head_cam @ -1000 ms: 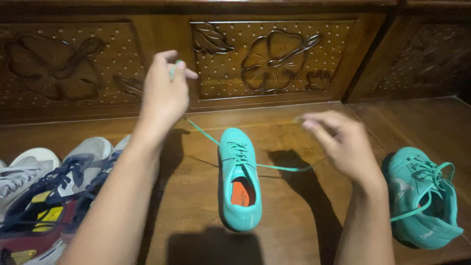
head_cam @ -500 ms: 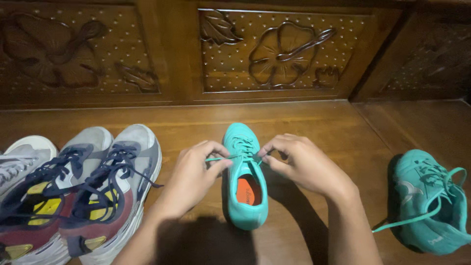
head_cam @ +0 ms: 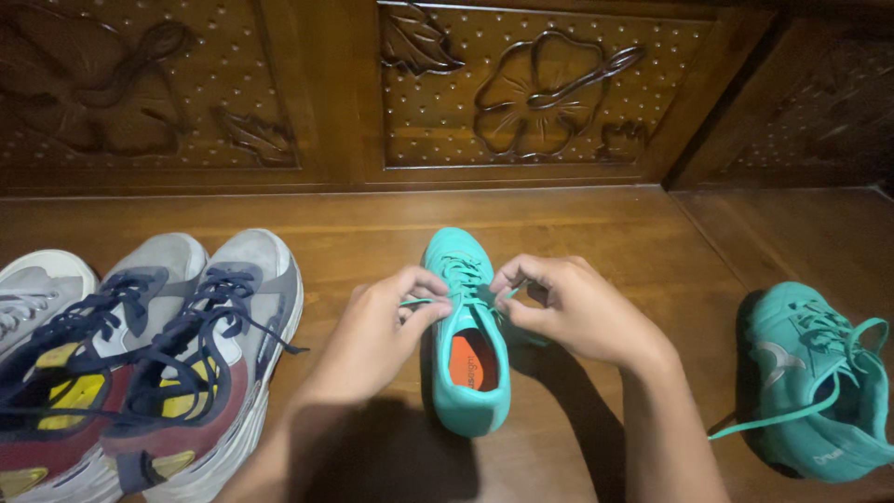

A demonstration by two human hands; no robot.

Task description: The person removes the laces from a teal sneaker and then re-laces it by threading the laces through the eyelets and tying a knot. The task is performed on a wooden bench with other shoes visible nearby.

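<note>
A teal shoe with an orange insole stands toe-away on the wooden bench in the middle. My left hand pinches one end of its teal lace at the shoe's left side. My right hand pinches the other end at the right side, just over the tongue. Both hands sit close to the eyelets with the lace short between them.
A second teal shoe with loose laces lies at the right. A pair of grey, maroon and yellow sneakers with navy laces sits at the left, a white shoe beyond. A carved wooden back panel rises behind.
One second ago both hands were raised and spread wide, pulling the lace ends taut. They have come down and together onto the shoe; since half a second ago they barely shifted.
</note>
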